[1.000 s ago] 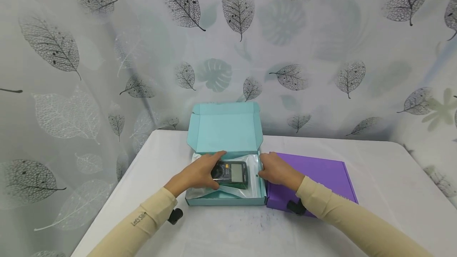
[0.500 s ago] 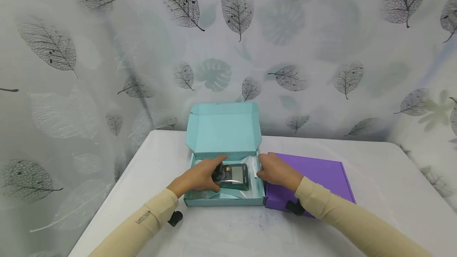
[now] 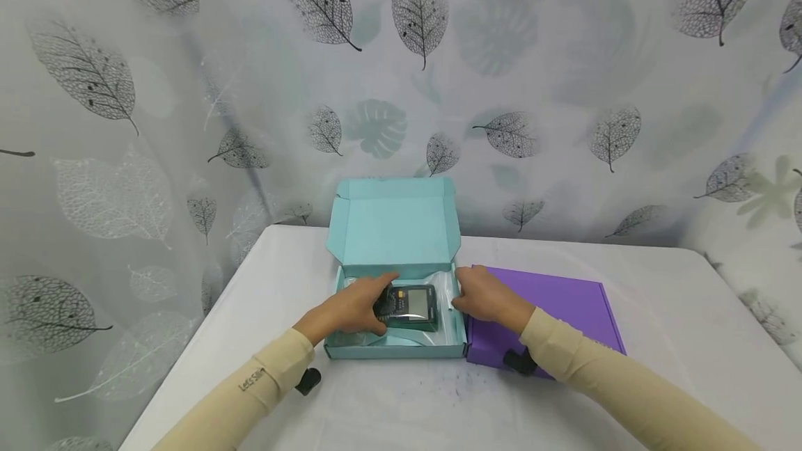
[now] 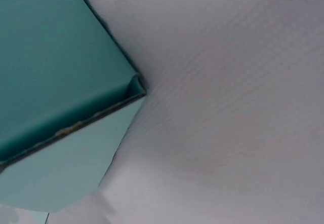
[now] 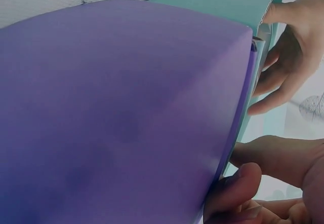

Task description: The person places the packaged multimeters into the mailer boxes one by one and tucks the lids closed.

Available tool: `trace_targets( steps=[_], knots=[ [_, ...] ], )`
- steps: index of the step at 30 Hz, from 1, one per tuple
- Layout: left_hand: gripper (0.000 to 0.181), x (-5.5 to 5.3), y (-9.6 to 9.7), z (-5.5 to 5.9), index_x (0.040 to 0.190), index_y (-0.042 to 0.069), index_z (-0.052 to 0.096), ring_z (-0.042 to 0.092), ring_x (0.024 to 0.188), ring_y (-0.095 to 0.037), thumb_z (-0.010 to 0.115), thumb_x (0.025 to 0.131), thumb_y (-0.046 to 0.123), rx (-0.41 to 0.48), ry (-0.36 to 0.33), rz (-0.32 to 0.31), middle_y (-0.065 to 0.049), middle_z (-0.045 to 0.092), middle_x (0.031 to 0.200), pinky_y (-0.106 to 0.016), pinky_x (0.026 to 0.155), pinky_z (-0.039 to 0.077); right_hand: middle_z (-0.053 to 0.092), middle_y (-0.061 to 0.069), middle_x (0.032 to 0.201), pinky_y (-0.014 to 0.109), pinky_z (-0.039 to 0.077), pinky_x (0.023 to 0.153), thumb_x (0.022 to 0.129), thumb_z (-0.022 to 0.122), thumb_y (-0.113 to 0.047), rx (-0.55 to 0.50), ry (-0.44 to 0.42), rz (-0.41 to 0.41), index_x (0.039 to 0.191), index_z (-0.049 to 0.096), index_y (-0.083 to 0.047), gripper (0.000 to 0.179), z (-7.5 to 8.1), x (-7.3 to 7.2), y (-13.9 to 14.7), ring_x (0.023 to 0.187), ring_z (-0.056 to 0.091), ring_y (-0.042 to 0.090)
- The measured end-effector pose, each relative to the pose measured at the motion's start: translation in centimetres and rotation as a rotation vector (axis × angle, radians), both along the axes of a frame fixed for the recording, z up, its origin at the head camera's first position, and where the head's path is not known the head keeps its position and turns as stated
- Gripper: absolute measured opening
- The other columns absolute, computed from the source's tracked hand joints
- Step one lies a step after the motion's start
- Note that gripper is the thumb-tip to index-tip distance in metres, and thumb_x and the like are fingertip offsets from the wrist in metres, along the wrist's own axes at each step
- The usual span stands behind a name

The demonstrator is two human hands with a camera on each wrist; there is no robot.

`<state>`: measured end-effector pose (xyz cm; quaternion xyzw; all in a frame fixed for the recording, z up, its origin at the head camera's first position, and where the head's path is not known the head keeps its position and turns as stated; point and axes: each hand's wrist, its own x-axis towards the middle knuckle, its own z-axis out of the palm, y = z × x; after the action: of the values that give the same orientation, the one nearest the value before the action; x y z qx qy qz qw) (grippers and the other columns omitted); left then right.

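Note:
A teal mailer box [image 3: 395, 352] sits on the table with its lid [image 3: 395, 228] raised at the back. Inside it lies a dark multimeter [image 3: 418, 303] with a grey screen, over clear plastic wrapping [image 3: 443, 287]. My left hand [image 3: 352, 306] grips the multimeter's left end, thumb on the near side and fingers on the far side. My right hand [image 3: 487, 294] pinches the box's right wall with curled fingers; the right wrist view shows the thumb [image 5: 273, 155] at that edge. The left wrist view shows the teal box's corner [image 4: 101, 77] but no hand.
A closed purple box [image 3: 557, 305] lies flat against the teal box's right side, under my right forearm. The white-covered table [image 3: 401, 409] meets a leaf-print curtain [image 3: 564, 89] behind the raised lid. Black wrist cameras hang under both sleeves.
The plastic wrapping, puffed up over the left rim a second ago, now lies lower inside the teal box, with the multimeter settled in. My right hand stays at the right wall.

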<state>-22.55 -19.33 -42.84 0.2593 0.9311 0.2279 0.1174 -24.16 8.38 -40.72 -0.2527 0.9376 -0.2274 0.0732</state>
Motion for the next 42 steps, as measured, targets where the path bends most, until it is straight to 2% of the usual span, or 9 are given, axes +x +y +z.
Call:
trace_targets(
  steps=[4,8,11,16,21,26,30,35,42],
  knots=[
    [0.102,0.1,0.0,0.0,0.160,0.001,0.033,0.053,0.128,-0.035,0.092,0.077,0.011,-0.003,0.012,-0.011,-0.022,0.053,0.145,-0.052,0.102,0.046,0.054,0.002,0.065,0.028,0.042,0.052,0.089,0.077,-0.001,-0.037,-0.003,0.005,0.083,0.056,-0.003,0.022,-0.1,0.1,0.2,0.059,0.049,0.014],
    [0.101,0.3,-0.2,0.3,0.161,0.003,0.032,0.046,0.138,-0.039,0.091,0.080,0.016,-0.016,0.003,-0.005,-0.023,0.044,0.154,-0.056,0.107,0.044,0.059,0.001,0.065,0.027,0.046,0.050,0.090,0.077,-0.001,-0.091,0.019,0.007,0.101,0.064,0.011,0.022,0.1,-0.1,0.4,0.056,0.054,0.012],
    [0.101,0.3,-0.7,1.0,0.162,0.006,0.032,0.040,0.143,-0.040,0.090,0.082,0.025,-0.010,0.001,0.016,-0.021,0.039,0.159,-0.058,0.108,0.041,0.064,0.003,0.069,0.030,0.051,0.053,0.090,0.077,-0.003,-0.098,0.051,-0.007,0.118,0.062,0.017,0.037,0.5,-0.5,0.6,0.058,0.060,0.013],
    [0.096,-0.3,-2.2,2.9,0.162,0.007,0.035,0.038,0.145,-0.039,0.087,0.086,0.034,0.048,0.079,0.067,-0.019,0.038,0.160,-0.060,0.109,0.039,0.069,0.008,0.078,0.034,0.055,0.059,0.093,0.075,-0.007,-0.072,0.070,-0.051,0.124,0.062,0.015,0.041,1.9,-1.5,1.2,0.064,0.064,0.017],
    [0.080,-0.8,-4.0,4.7,0.156,0.002,0.043,0.049,0.136,-0.042,0.082,0.090,0.028,0.156,0.224,0.157,-0.021,0.049,0.151,-0.061,0.103,0.045,0.071,0.012,0.085,0.039,0.056,0.064,0.095,0.070,-0.009,-0.115,0.058,-0.082,0.127,0.060,0.014,0.041,3.2,-2.6,1.9,0.070,0.067,0.021],
    [0.071,-1.6,-5.6,5.6,0.153,-0.003,0.044,0.048,0.135,-0.044,0.076,0.095,0.024,0.246,0.306,0.327,-0.025,0.050,0.148,-0.061,0.105,0.043,0.072,0.022,0.103,0.046,0.057,0.075,0.098,0.068,-0.015,-0.170,0.038,-0.106,0.134,0.055,0.014,0.049,3.8,-3.6,2.2,0.088,0.071,0.032],
    [0.080,-2.4,-6.6,5.8,0.158,-0.005,0.031,0.037,0.143,-0.047,0.071,0.098,0.030,0.257,0.223,0.460,-0.028,0.037,0.158,-0.063,0.111,0.035,0.064,0.031,0.127,0.053,0.055,0.087,0.099,0.068,-0.021,-0.182,0.008,-0.123,0.141,0.049,0.013,0.057,3.9,-4.4,2.2,0.111,0.065,0.044],
    [0.095,-3.1,-7.5,5.5,0.164,-0.004,0.007,0.020,0.151,-0.049,0.064,0.101,0.039,0.283,0.018,0.582,-0.030,0.016,0.166,-0.065,0.115,0.027,0.051,0.035,0.144,0.055,0.053,0.093,0.099,0.069,-0.024,-0.194,-0.023,-0.119,0.148,0.039,0.013,0.069,3.3,-5.4,1.9,0.121,0.060,0.049],
    [0.092,-3.6,-8.0,4.3,0.164,-0.005,0.004,0.026,0.150,-0.045,0.060,0.103,0.037,0.361,-0.132,0.620,-0.027,0.021,0.167,-0.060,0.116,0.030,0.046,0.033,0.149,0.057,0.048,0.102,0.099,0.069,-0.019,-0.281,-0.125,-0.096,0.154,0.030,0.012,0.074,2.7,-5.9,1.4,0.129,0.054,0.051]
  ],
)
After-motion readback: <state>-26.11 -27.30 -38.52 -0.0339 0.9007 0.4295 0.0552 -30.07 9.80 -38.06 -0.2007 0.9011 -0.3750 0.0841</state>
